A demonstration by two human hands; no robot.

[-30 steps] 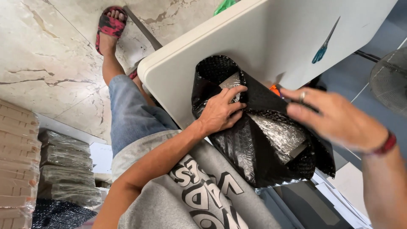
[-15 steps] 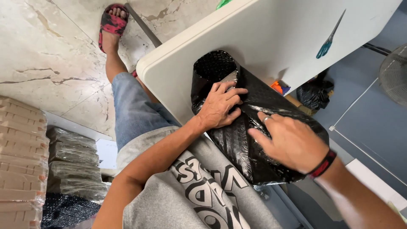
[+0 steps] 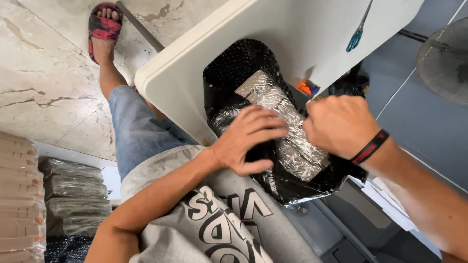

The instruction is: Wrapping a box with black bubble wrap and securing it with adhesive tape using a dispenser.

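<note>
A black bubble-lined bag (image 3: 234, 68) lies over the near edge of a white table (image 3: 273, 24), with its lower part hanging toward my lap. A silver bubble-wrapped parcel (image 3: 282, 107) shows inside its open mouth. My left hand (image 3: 248, 141) lies across the parcel, fingers spread over the silver wrap and thumb hooked around a fold of the black film. My right hand (image 3: 341, 124), with a black and red wristband, is closed in a fist at the bag's right edge and seems to pinch the film there.
Teal scissors (image 3: 356, 36) lie farther back on the table. An orange object (image 3: 304, 88) sits past the table edge, and a floor fan (image 3: 446, 58) stands at right. Stacked cardboard boxes (image 3: 19, 195) and wrapped bundles (image 3: 73, 195) are at lower left. My sandalled foot (image 3: 103, 29) rests on marble floor.
My right hand went from lying flat on the closed black bag to a fist at its right edge. The bag's mouth is pulled open and the silver parcel shows again.
</note>
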